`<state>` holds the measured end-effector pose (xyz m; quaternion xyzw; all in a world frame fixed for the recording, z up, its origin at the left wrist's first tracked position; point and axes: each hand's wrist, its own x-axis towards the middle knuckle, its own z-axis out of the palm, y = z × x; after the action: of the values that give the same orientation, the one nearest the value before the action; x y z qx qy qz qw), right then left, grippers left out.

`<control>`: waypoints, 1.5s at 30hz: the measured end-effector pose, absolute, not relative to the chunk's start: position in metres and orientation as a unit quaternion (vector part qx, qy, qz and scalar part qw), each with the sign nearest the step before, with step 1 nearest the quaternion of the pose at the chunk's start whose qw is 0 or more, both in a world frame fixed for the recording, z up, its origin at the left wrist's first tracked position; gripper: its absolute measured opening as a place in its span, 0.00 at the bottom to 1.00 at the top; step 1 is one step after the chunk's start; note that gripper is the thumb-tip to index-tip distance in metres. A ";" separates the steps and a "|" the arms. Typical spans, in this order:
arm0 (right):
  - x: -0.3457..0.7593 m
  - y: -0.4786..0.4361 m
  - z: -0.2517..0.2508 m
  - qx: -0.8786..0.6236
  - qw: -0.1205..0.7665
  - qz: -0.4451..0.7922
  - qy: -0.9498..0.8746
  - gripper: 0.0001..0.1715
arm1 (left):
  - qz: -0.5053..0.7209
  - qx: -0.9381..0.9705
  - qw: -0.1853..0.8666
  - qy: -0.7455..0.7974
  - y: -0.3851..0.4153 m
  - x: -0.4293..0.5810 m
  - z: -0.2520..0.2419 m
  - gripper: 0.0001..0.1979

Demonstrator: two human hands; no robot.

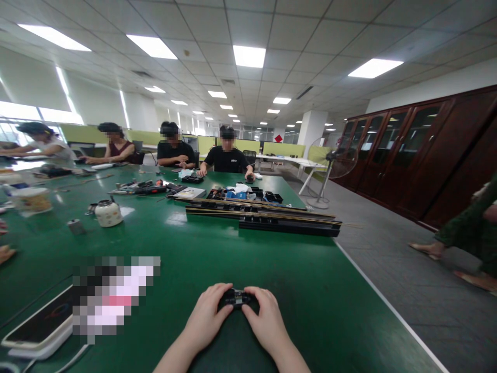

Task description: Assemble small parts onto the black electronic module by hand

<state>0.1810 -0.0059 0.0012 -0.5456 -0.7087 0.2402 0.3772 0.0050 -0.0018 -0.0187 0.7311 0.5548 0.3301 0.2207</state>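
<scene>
Between my two hands, low over the green tabletop near me, is a small black part (237, 299) with a silvery middle. Its exact kind is too small to make out. My left hand (213, 311) grips its left end, thumb at the near side and fingers curled round the far side. The right end is held the same way by my right hand (264, 311). Fingers cover both ends, and only the centre shows. Whether the part touches the table I cannot tell.
Ahead lie long black rails (287, 224) with thin brass-coloured rods. A phone (44, 316) with cables is at left, near a white pot (108, 213) and a metal cylinder (76, 226). Several people sit across the green table (163, 243). Someone stands right; a fan (330, 156) stands beyond.
</scene>
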 end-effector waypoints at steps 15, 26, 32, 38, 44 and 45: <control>0.181 -0.006 0.002 -0.549 0.369 0.240 -0.710 0.16 | 0.334 0.728 0.225 0.555 -0.001 0.005 -0.018 0.19; 0.182 -0.006 0.001 -0.536 0.376 0.238 -0.718 0.18 | 0.328 0.722 0.235 0.562 -0.002 0.006 -0.015 0.20; 0.180 -0.007 0.004 -0.547 0.350 0.227 -0.726 0.15 | 0.332 0.733 0.233 0.546 -0.004 0.007 -0.013 0.18; 0.178 -0.008 0.005 -0.558 0.337 0.216 -0.727 0.12 | 0.336 0.725 0.230 0.555 -0.002 0.006 -0.017 0.24; 0.179 -0.008 0.006 -0.542 0.382 0.223 -0.715 0.10 | 0.333 0.726 0.229 0.557 -0.002 0.006 -0.015 0.19; 0.181 -0.007 0.006 -0.542 0.399 0.226 -0.704 0.10 | 0.334 0.727 0.230 0.555 -0.002 0.006 -0.015 0.20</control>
<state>0.1806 -0.0074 0.0058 -0.5421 -0.7043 0.2256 0.3991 0.0061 -0.0017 -0.0153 0.7268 0.5546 0.3335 0.2301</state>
